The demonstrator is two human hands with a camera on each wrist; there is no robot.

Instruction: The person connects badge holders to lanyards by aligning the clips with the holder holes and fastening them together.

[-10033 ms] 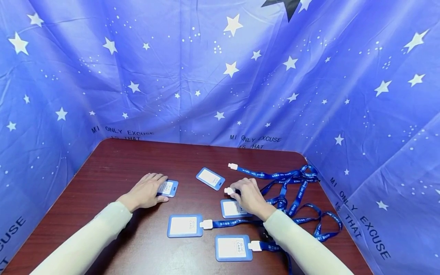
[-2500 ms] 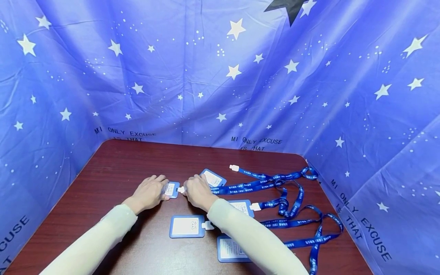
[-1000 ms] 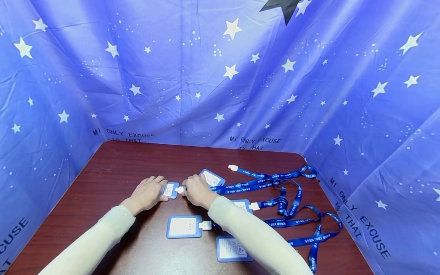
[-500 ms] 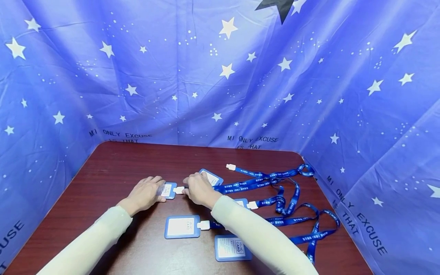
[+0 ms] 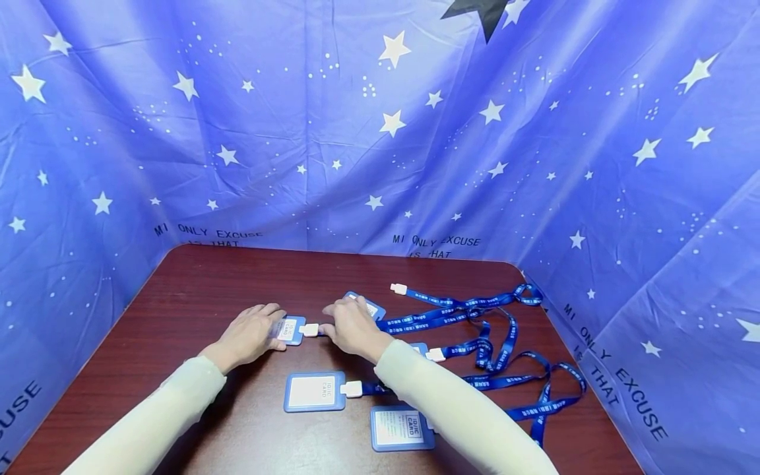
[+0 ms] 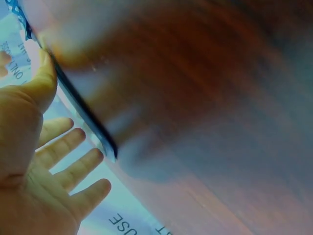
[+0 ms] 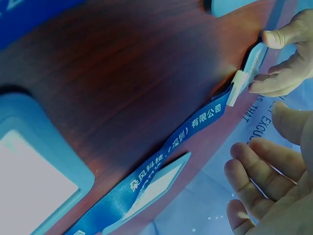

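My left hand point(image 5: 248, 336) holds a blue-framed ID badge holder point(image 5: 291, 331) flat on the table, thumb along its near edge and fingers over the far side. A white plastic clip point(image 5: 310, 330) sits at the holder's slotted end, joined to a blue lanyard point(image 5: 421, 321) that runs right. Just right of the clip hovers my right hand point(image 5: 355, 328). In the right wrist view its fingers are loosely bent with nothing between them, apart from the lanyard strap point(image 7: 195, 122). Behind that hand, another badge holder point(image 5: 371, 308) is partly hidden.
On the brown table point(image 5: 237, 270) lie a badge holder with clip point(image 5: 315, 392), a front badge holder point(image 5: 399, 429) and one partly under my right forearm point(image 5: 419, 349). A loose lanyard clip point(image 5: 399, 289) points left at the back. Tangled blue straps point(image 5: 493, 349) cover the right side.
Ten seconds ago my right hand held a white clip farther right. It brought the clip to the badge holder, where it now sits. My right hand has since let go and shifted slightly right.
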